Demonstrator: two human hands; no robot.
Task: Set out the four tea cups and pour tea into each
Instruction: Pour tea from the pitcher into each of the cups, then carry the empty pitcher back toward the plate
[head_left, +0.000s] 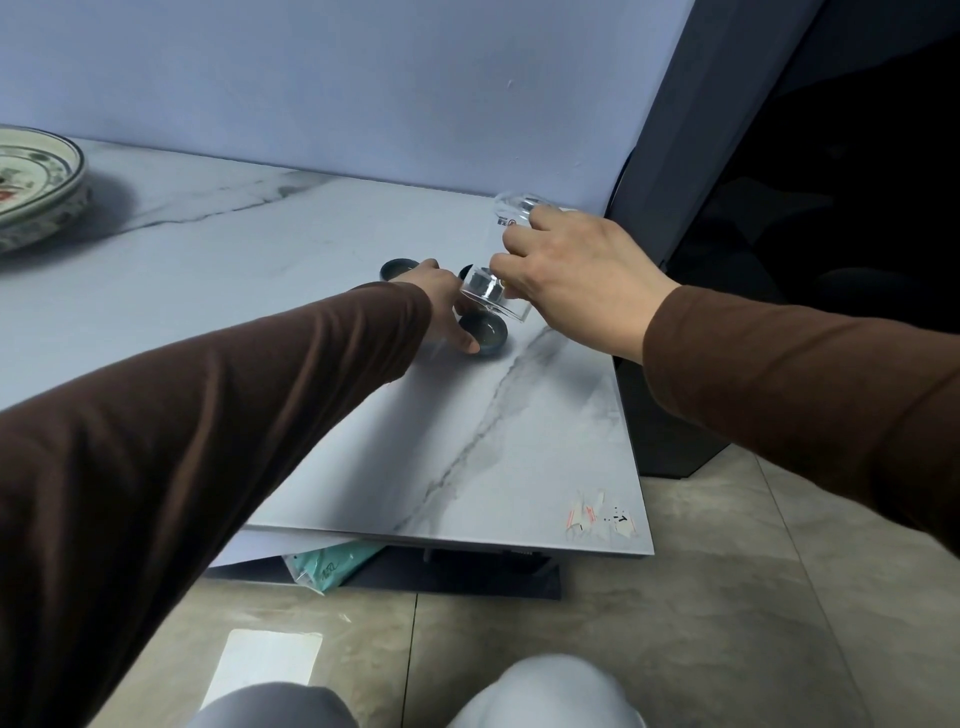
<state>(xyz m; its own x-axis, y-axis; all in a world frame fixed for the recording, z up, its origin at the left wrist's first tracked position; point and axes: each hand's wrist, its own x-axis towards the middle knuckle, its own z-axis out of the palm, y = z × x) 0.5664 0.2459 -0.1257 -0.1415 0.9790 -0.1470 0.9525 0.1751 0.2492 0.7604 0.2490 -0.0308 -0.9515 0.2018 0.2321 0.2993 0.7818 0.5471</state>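
Small dark tea cups stand close together on the marble table (322, 395). The nearest cup (488, 334) is in plain view and another cup (396, 268) sits farther back on the left. A third dark cup peeks out behind the glass. My left hand (445, 306) rests among the cups, fingertips touching the nearest cup's rim. My right hand (576, 262) grips a clear glass pitcher (491, 288), tilted with its mouth down over the nearest cup. I cannot make out any liquid in the glass.
A painted ceramic plate (36, 182) stands at the table's far left. A wall runs behind the table and a dark cabinet (779, 208) stands to the right. A teal packet (332, 558) lies on the shelf under the table. My knees show at the bottom.
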